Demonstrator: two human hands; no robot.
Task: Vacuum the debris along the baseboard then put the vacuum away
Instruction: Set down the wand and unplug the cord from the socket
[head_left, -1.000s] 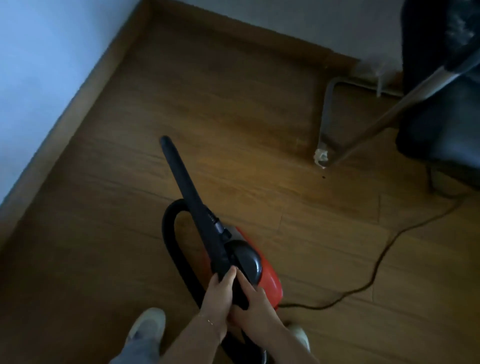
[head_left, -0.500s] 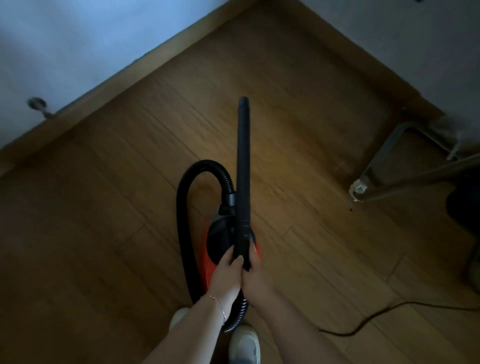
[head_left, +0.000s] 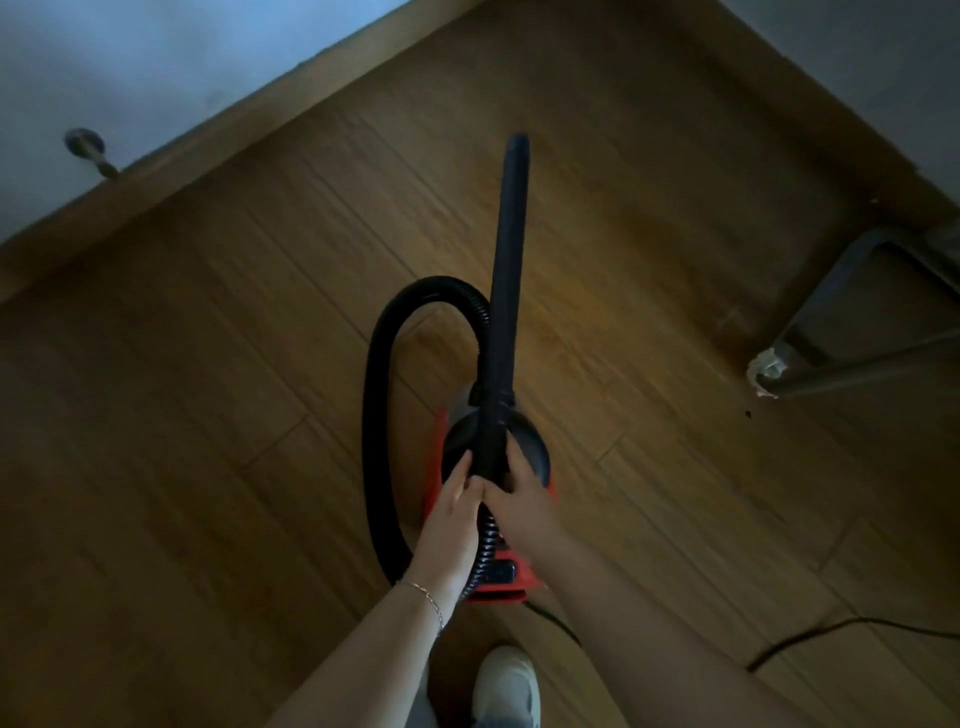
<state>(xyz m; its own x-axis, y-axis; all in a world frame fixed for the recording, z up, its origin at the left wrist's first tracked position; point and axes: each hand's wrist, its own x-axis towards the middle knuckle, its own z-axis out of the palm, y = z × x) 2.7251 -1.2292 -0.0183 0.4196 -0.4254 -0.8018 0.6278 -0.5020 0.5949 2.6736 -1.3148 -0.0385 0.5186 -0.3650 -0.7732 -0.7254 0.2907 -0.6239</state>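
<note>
A small red canister vacuum (head_left: 537, 574) sits on the wood floor right in front of my feet. Its black hose (head_left: 375, 415) loops out to the left and back to a long black wand (head_left: 506, 270), which points away from me toward the room corner. My left hand (head_left: 454, 506) and my right hand (head_left: 519, 499) both grip the wand's near end, side by side above the canister. The wooden baseboard (head_left: 208, 140) runs diagonally along the left wall. A dark speck of debris (head_left: 748, 413) lies near the chair foot on the right.
A metal chair frame (head_left: 831, 332) with a torn white foot pad stands at the right. A second baseboard (head_left: 810, 98) runs along the right wall. The power cord (head_left: 810, 636) trails across the floor at lower right. A door stopper (head_left: 88, 150) sticks out of the left wall. My white shoe (head_left: 506, 686) is at the bottom.
My view has swung left, so the chair slid toward the right edge and the left wall with the door stopper came in. The wand went from leaning left to pointing straight ahead.
</note>
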